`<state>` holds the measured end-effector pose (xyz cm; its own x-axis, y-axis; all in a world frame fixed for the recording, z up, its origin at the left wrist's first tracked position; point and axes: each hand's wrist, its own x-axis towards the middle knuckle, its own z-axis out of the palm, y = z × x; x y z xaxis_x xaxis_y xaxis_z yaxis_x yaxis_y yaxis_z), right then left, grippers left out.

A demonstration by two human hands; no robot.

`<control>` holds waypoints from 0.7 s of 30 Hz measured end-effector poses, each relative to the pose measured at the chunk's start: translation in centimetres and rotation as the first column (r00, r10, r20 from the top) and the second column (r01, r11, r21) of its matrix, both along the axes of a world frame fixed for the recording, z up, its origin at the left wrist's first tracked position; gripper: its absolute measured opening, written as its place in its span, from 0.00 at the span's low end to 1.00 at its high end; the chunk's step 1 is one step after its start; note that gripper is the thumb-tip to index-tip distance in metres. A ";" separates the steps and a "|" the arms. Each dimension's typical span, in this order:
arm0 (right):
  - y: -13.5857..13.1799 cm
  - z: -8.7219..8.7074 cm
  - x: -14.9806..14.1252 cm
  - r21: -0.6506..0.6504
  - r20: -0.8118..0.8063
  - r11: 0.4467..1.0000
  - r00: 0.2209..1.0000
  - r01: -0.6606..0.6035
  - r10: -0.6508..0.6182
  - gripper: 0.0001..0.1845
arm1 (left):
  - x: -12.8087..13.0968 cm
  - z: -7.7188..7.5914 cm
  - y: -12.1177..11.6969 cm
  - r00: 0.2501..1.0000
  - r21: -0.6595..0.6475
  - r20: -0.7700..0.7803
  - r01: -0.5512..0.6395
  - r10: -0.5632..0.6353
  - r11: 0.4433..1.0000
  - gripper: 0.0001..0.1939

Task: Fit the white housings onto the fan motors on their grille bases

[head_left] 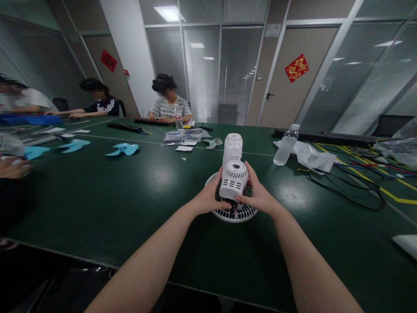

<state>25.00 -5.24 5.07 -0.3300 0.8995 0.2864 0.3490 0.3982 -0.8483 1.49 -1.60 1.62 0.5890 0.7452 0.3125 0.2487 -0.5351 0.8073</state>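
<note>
Both forearms reach in from the near edge of the green counter (156,191), converging on a white housing (233,179). The left hand (212,196) is partly curled against the housing's left side, index finger extended up along it and thumb laid across near its lower end. The right hand (258,195) mirrors this pose on the right side, thumb tip close to the left thumb. Neither hand is fully closed; together they clasp the housing between them. The housing is smooth, matt, apparently plastic, with a rounded, slotted crown and a dark central opening; dark internal parts show at its lower end. It sits above a round, ribbed white grille (235,216), inward of the counter's near edge. A vented, elongated white section (233,145) extends toward the far edge; whether it joins the housing cannot be determined. Toward the far edge, right of the housing, stands a translucent bottle (286,147) beside crumpled, thin white wrapping (314,157). Leftward lies a glossy, curved-bladed blue fan blade (123,149).
</note>
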 end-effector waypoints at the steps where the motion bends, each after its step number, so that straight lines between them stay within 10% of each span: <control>1: 0.0 0.0 0.0 -0.001 -0.003 1.000 1.000 0.003 -0.003 0.66 | -0.1 0.1 0.0 1.000 -0.010 -0.017 -0.005 0.005 1.000 0.70; 21: 0.9 -1.1 1.0 -0.046 -0.166 0.993 0.981 -0.106 0.097 0.64 | -0.3 0.9 -0.4 0.995 -0.009 -0.087 -0.041 0.040 0.999 0.64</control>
